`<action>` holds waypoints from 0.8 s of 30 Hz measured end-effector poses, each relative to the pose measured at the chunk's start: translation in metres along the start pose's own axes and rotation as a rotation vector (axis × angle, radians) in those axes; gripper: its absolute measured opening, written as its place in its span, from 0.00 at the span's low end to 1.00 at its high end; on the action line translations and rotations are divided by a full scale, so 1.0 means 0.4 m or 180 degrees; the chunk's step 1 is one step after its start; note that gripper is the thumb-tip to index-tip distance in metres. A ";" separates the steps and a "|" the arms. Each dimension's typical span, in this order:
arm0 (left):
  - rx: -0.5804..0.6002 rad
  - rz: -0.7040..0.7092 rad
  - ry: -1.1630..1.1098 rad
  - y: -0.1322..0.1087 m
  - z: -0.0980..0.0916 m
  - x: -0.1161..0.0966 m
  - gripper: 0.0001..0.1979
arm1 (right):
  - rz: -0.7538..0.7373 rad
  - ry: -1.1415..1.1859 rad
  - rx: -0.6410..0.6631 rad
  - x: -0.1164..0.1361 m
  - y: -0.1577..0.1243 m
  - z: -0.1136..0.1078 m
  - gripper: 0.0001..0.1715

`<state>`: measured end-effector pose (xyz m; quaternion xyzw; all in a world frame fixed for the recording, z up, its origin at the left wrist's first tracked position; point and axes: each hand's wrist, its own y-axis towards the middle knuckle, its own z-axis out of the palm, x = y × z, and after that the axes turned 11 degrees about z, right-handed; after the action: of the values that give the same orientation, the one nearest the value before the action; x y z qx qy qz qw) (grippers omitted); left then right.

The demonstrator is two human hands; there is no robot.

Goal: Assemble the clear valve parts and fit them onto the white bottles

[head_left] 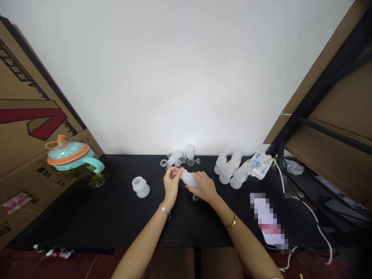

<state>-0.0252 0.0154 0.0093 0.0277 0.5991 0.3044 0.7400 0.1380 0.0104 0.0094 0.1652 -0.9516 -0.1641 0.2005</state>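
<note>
A frosted white baby bottle (189,179) lies tilted between my hands, above the black tabletop. My right hand (207,187) is wrapped round its body from the right. At the bottle's upper left end, the fingers of my left hand (171,183) are pinched together, partly hiding that end. I cannot tell whether a small ring or cap is in them. Just below the bottle, a small clear part (195,197) rests on the table. Off to the left stands an uncapped frosted bottle body (141,187), its mouth tilted up.
Loose clear rings and bottle parts (175,157) lie near the wall. Several topped bottles (233,173) stand at right beside a white box (260,164). A phone (270,223) and white cable (315,217) are front right. A large jug (77,162) stands left, against cardboard (26,155).
</note>
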 end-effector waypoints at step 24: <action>0.0048 0.0057 0.0030 0.000 0.004 -0.019 0.14 | 0.0007 0.0060 0.0011 0.000 -0.001 0.001 0.26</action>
<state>-0.0246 0.0120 0.0163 0.0372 0.6046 0.3067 0.7342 0.1377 0.0102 0.0089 0.1661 -0.9501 -0.1607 0.2094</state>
